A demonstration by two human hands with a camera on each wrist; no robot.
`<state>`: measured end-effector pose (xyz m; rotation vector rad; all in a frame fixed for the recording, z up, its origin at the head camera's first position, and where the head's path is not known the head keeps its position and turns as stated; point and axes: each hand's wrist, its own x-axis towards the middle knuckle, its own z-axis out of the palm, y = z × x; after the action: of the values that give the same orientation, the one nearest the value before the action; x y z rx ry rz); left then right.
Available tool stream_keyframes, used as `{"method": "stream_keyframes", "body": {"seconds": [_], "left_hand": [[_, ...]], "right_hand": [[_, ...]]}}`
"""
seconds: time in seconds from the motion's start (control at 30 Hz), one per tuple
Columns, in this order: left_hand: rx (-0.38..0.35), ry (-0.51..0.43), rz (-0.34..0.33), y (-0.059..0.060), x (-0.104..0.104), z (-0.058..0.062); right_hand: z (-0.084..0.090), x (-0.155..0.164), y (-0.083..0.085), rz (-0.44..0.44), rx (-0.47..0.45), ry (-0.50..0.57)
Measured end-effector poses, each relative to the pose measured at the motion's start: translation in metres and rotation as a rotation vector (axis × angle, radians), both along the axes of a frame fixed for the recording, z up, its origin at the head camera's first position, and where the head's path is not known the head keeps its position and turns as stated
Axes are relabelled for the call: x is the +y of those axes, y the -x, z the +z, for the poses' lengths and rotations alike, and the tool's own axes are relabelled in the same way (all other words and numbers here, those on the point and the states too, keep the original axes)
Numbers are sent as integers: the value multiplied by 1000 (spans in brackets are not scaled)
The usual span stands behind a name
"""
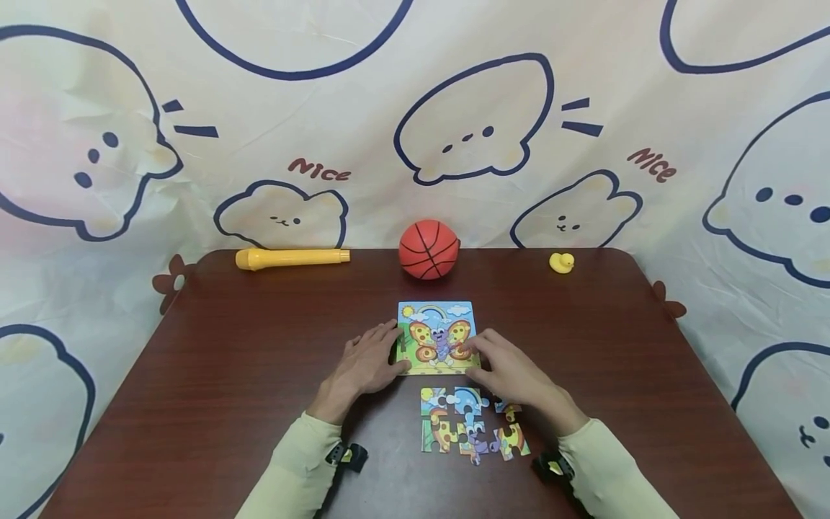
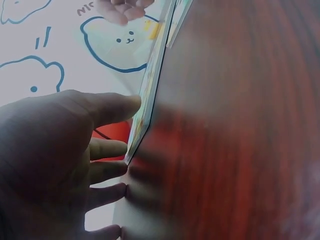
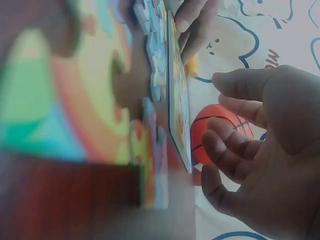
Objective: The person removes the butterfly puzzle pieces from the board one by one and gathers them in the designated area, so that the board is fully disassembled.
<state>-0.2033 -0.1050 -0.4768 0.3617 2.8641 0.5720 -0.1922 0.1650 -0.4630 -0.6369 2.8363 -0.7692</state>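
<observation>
A square puzzle board with a butterfly, rainbow and sun picture lies flat on the dark table. My left hand rests at its left side, the thumb at the lower left corner and the other fingers stretched along the edge. Over the board's right edge, my right hand hovers with loosely bent fingers; in the right wrist view nothing is between those fingers. Just in front of the board lie several loose jigsaw pieces in two rows, partly joined. The right hand and wrist partly cover the upper right piece.
Along the table's back edge lie a yellow toy microphone at left, a red basketball in the middle and a small yellow rubber duck at right. A patterned cloth hangs right behind the table.
</observation>
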Motion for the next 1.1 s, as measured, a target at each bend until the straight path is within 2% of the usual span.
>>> {"method": "stream_keyframes", "body": {"seconds": [0.2, 0.47, 0.8, 1.1], "left_hand": [[14, 25, -24, 1, -3, 0], [12, 37, -30, 0, -1, 1], [-8, 8, -34, 1, -3, -1], [-3, 21, -30, 1, -3, 0]], "right_hand": [[-2, -14, 12, -1, -33, -17], [-5, -25, 21, 45, -62, -63], [-12, -43, 28, 143, 30, -171], [-11, -64, 29, 136, 18, -186]]}}
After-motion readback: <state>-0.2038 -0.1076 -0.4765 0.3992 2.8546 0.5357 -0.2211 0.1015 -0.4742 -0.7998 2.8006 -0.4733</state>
